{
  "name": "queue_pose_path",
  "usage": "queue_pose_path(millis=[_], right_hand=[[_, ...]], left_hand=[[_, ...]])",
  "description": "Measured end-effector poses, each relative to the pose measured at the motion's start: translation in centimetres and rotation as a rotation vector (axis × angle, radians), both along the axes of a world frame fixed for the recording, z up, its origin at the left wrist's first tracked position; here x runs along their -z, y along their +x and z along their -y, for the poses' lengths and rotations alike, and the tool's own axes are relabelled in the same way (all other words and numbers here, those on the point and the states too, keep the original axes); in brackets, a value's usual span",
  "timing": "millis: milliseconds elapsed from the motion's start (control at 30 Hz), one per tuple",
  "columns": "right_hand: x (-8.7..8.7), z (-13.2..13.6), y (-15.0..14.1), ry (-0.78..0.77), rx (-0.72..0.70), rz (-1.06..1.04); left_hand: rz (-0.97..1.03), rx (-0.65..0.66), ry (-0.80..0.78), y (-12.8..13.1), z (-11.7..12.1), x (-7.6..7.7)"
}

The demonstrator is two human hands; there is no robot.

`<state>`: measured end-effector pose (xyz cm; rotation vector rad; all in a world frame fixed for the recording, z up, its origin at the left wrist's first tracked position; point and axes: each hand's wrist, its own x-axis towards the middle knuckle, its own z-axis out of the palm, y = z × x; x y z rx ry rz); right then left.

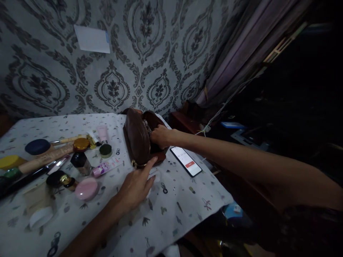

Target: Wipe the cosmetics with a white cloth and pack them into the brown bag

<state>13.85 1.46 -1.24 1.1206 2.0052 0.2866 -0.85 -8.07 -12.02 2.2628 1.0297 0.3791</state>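
A brown zippered bag (138, 137) stands unzipped at the back of the table. My right hand (160, 136) reaches into its opening from the right. Its fingers are curled and their tips are hidden inside the bag, so what they hold cannot be made out. My left hand (136, 185) rests in front of the bag, index finger stretched out to its lower front edge and thumb apart. A crumpled white tissue-like piece (153, 175) shows beside the left thumb and index finger. Just right of the bag lies a lit phone (186, 161).
On the left of the patterned tablecloth (171, 214) lie several cosmetics: a pink round compact (86, 189), a pink-and-white tube (105, 167), a black-capped bottle (80, 164), a dark blue round case (37, 146) and a cream tube (40, 205). The table's edge runs along the right, with cables (227, 101) beyond.
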Motion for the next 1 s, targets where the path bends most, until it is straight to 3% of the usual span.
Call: queue_pose_path(millis=[567,767,867,1000], right_hand=[[0.0,0.4,0.7,0.038,-0.028,-0.1],[-0.3,1.2,1.8,0.052,-0.061,-0.154],[-1.2,1.7,1.9,0.147,-0.082,-0.244],[-2.4,3.2,-0.6,0.436,-0.08,-0.528]], left_hand=[[0.17,0.011,-0.017,-0.6,0.0,-0.2],[0.285,-0.031,-0.031,-2.5,0.9,-1.0],[0.256,-0.06,-0.027,-4.6,1.7,-1.1],[0.35,-0.182,-0.07,-8.2,2.7,-1.2]])
